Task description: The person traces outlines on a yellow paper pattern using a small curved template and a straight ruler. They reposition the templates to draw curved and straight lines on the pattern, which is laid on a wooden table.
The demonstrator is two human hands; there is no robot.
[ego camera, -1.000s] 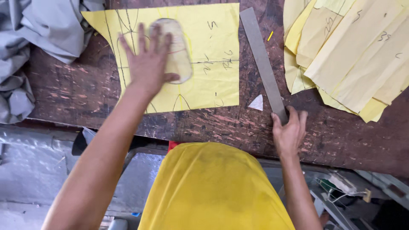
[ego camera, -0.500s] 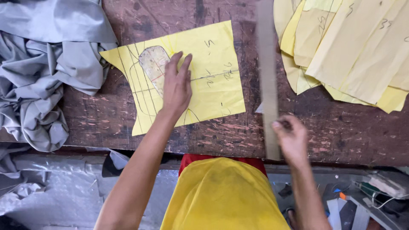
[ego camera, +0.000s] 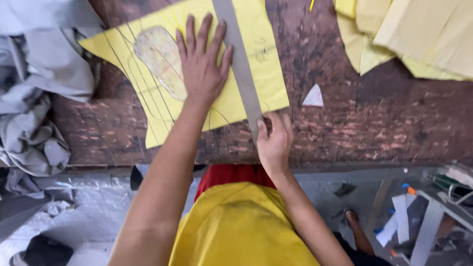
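Head view shows the long grey straightedge (ego camera: 240, 64) now lying slantwise across the yellow pattern sheet (ego camera: 256, 74), where a second ago it lay off to the right on the bare wood, clear of the sheet, and half a second ago it was only being drawn in along the sheet's right edge. Judging by that, the placing of the rule is nearly done and the work has passed from fetching it to lining it up with the pencilled lines on the paper. The left hand (ego camera: 201, 69) has also shifted: it rests flat on the sheet with its fingers (ego camera: 189, 37) spread wide, pressing the paper down, its thumb side just beside the rule's left edge and its heel partly over the pale sole-shaped template (ego camera: 157, 56) that lies on the sheet. The right hand (ego camera: 273, 140) sits at the near end of the rule, fingers curled narrowly and pinching that end just past the sheet's lower edge. The sheet itself lies on the dark, worn surface (ego camera: 384, 118), its left corner close to the crumpled grey cloth (ego camera: 34, 98). A small white paper scrap (ego camera: 314, 96) lies apart to the right, and a stack of pale yellow pattern pieces (ego camera: 414, 39) fills the far right corner.
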